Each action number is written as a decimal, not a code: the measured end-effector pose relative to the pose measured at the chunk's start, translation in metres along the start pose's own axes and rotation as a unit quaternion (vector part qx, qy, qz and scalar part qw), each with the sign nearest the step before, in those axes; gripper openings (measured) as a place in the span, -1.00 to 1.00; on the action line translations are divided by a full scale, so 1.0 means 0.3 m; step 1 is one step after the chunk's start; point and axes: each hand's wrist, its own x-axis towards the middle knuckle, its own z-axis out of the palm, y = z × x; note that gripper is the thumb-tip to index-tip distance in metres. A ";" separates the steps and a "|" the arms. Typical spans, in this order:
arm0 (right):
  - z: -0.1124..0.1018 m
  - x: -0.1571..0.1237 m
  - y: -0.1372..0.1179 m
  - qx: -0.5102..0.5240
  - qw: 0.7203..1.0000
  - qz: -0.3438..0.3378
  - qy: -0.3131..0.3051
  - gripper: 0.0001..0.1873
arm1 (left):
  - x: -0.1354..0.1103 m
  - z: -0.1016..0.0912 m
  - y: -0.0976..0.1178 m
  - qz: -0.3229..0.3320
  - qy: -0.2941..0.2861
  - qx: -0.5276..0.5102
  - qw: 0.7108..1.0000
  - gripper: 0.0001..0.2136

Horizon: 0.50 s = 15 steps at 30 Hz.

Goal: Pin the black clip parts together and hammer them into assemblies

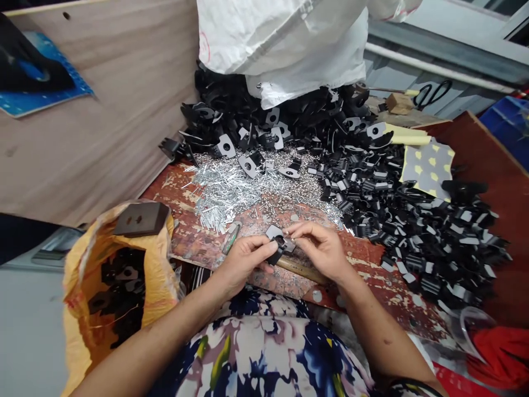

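My left hand [252, 255] is closed on a small black plastic clip [276, 255] with a grey pad on its face, held just above the front edge of the worn red table [194, 242]. My right hand [324, 248] meets the clip from the other side, thumb and forefinger pinched together at its grey part. Whatever sits in that pinch is too small to make out. Behind the hands lies a heap of silvery metal pins [225, 190], mixed with tiny springs [303, 187] toward the right. A green-handled tool [231, 237] rests beside my left hand.
Black clip parts [430, 248] are piled along the right, with more at the back under a white sack [289, 44]. A yellow bag [78, 281] holding black parts stands at left, a dark block [140, 218] on its rim. Scissors [432, 94] lie far right.
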 end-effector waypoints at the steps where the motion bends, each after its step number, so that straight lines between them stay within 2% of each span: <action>1: 0.014 -0.005 -0.014 -0.038 0.999 -0.032 -0.013 -0.91 | 0.006 0.004 0.000 0.003 0.001 0.007 1.000 -0.64; 4: 0.046 -0.021 -0.037 -0.109 0.989 -0.097 -0.026 -0.84 | 0.011 0.004 -0.010 0.013 0.012 0.030 0.999 -0.62; 9: 0.075 -0.057 -0.016 -0.093 0.990 -0.102 -0.021 -0.85 | -0.011 -0.020 -0.034 0.052 0.031 0.097 0.993 -0.66; 11: 0.081 -0.074 -0.010 -0.117 0.985 -0.125 -0.031 -0.82 | -0.017 -0.024 -0.039 0.065 0.034 0.111 0.991 -0.71; 13: 0.075 -0.084 -0.009 -0.151 0.974 -0.159 -0.055 -0.77 | -0.020 -0.023 -0.039 0.069 0.028 0.120 0.990 -0.74; 15: 0.041 -0.075 -0.003 -0.170 0.970 -0.157 -0.075 -0.76 | -0.023 -0.022 -0.034 0.063 0.023 0.123 0.990 -0.71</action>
